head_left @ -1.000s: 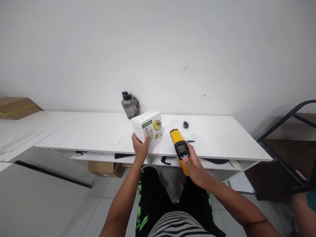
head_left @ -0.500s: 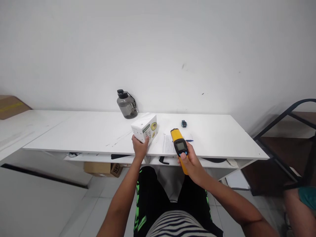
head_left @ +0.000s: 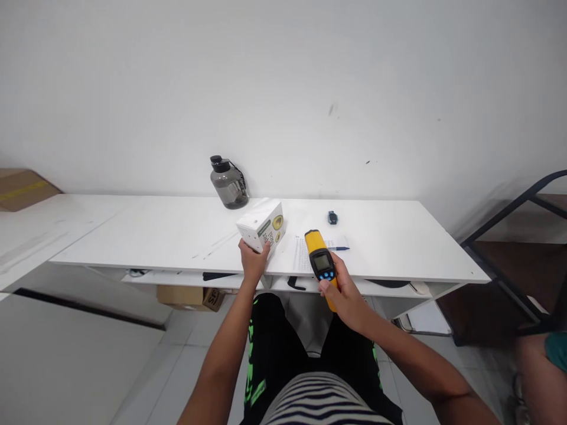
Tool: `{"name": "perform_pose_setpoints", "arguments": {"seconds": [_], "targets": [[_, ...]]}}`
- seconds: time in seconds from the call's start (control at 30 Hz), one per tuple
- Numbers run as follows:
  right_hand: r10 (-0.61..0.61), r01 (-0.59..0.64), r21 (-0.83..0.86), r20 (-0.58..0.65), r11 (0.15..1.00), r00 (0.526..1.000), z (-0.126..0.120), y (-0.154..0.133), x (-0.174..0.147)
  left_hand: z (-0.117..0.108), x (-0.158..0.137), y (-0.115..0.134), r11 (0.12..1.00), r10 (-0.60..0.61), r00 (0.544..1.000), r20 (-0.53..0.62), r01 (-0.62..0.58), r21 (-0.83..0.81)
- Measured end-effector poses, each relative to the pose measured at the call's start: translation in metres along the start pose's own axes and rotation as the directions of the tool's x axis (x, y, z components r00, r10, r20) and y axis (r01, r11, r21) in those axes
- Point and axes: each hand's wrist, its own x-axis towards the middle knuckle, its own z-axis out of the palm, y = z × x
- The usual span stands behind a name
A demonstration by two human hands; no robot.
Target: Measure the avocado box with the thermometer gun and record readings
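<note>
left hand [head_left: 253, 261] grips white box [head_left: 261, 228] on table [head_left: 177, 236]; right hand [head_left: 348, 298] clasps yellow thermometer [head_left: 319, 260]

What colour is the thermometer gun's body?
Yellow, with a black screen panel: thermometer gun, head view.

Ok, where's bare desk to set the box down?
Bare desk left of the box, and right of the pen. Crowded between box, paper, thermometer and bottle.

My right hand [head_left: 343, 292] covers the yellow thermometer's [head_left: 319, 257] grip; its display is too small to read. My left hand [head_left: 253, 260] hides the white box's [head_left: 262, 225] near corner, its print illegible
</note>
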Motion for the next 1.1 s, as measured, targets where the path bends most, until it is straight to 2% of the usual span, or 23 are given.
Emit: {"name": "perform_pose_setpoints", "arguments": {"seconds": [0.23,0.6,0.93,1.1], "targets": [[-0.007,0.007,0.008,0.012,1.000,1.000,0.001,0.003,-0.002,0.000,0.000,0.000,1.000,0.003,1.000,0.000,-0.003,0.013],[-0.017,0.016,-0.091,-0.010,0.996,1.000,0.004,-0.001,-0.002,0.001,0.001,-0.002,1.000,0.015,1.000,-0.002,-0.015,0.013],[-0.081,0.073,-0.139,-0.050,0.988,0.995,0.003,0.010,0.000,0.001,0.001,-0.002,1.000,0.001,1.000,0.007,-0.001,0.018],[-0.109,0.106,-0.134,-0.016,0.985,0.994,0.003,0.007,0.001,0.001,0.000,-0.002,0.999,0.008,1.000,0.002,-0.008,0.037]]}}
